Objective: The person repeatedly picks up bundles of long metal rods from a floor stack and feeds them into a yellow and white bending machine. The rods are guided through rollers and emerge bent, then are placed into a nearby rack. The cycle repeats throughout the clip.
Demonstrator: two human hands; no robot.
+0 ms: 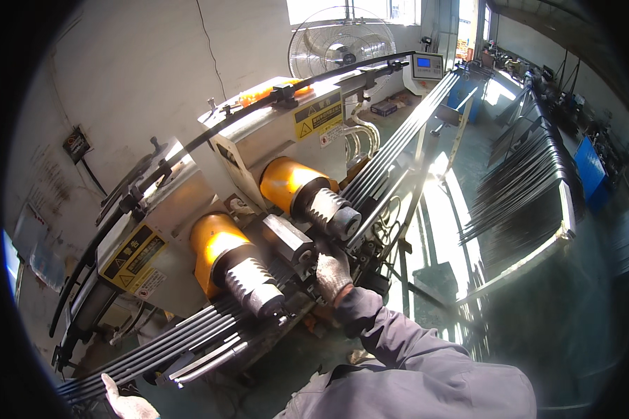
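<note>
Gloved fingers of the left hand (129,405) show only in part at the lower left of the head view: one digit stands raised beside the long grey rods (154,355), and the lower edge cuts off the rest, so I cannot tell whether they grip. The right hand (333,271), also in a pale glove, reaches into the middle of the machine, just below and right of a grey metal block (285,237); its fingertips are lost in shadow, and whether they close on anything cannot be told. A grey sleeve (398,339) covers that arm.

The rods lie side by side in a slanting row, running from the lower left, past the machine's front, to the upper right. Above them stand two orange cylinders, the left one (217,244) and the right one (290,183), each with a ridged grey end pointing down and right; the block sits between them. Yellow warning labels mark the housings. Behind are a round fan (342,47) and a box with a blue screen (426,65). At right, a rack holds dark, thin rods (517,174).
</note>
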